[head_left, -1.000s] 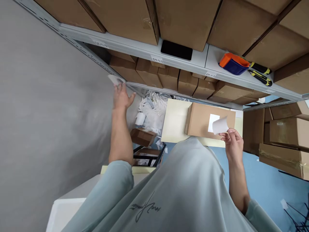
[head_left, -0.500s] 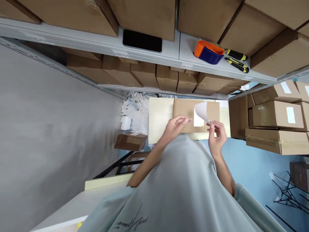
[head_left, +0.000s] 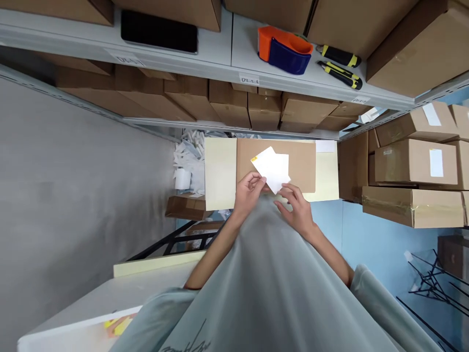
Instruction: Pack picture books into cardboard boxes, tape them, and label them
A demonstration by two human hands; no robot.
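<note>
A closed brown cardboard box [head_left: 302, 166] lies flat on a pale yellow tabletop [head_left: 221, 173] in front of me. Two overlapping white label sheets [head_left: 271, 168] are over the box, one turned at an angle with a small yellow mark at its upper left corner. My left hand [head_left: 249, 193] pinches the lower left edge of the tilted sheet between thumb and fingers. At the lower right, my right hand [head_left: 296, 208] has its fingers apart, the fingertips close to the sheets' corner. Whether they touch the paper I cannot tell.
A metal shelf [head_left: 216, 58] full of cartons runs behind the table. On it lie a black phone [head_left: 159, 32], an orange and blue tape dispenser [head_left: 285, 51] and two utility knives [head_left: 340, 68]. Labelled cartons [head_left: 414, 161] are stacked right; white paper scraps [head_left: 190, 154] heap up left.
The curled sheet has left my right hand's pinch, and that hand has opened. My left hand, empty before, now grips a label sheet turned at an angle. The view has shifted rightward.
</note>
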